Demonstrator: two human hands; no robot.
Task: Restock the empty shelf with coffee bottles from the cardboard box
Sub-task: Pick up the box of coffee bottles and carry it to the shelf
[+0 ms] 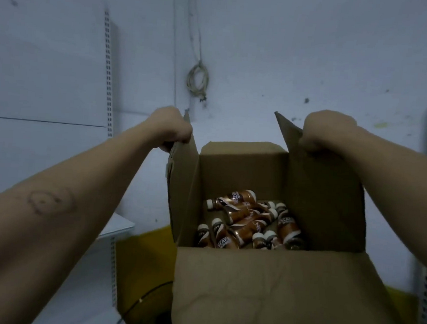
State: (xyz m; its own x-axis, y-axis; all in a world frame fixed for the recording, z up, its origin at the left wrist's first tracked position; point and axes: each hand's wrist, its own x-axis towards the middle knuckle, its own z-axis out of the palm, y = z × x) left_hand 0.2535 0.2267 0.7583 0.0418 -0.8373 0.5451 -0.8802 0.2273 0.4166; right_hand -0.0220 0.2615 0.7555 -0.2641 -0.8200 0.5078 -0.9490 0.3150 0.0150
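Cardboard box [242, 174], bottles [244, 214] partly behind near flap [274, 292]

A pale coiled cord [197, 81] hangs on the scuffed white wall [265, 51]. Low down, a black cable [155, 287] crosses something yellow [146, 245].

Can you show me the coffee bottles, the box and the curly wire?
coffee bottles [241, 214], head view, one bottle's brown label
cardboard box [242, 171], head view, far inner wall
coiled wire [197, 88], head view, loop's bottom
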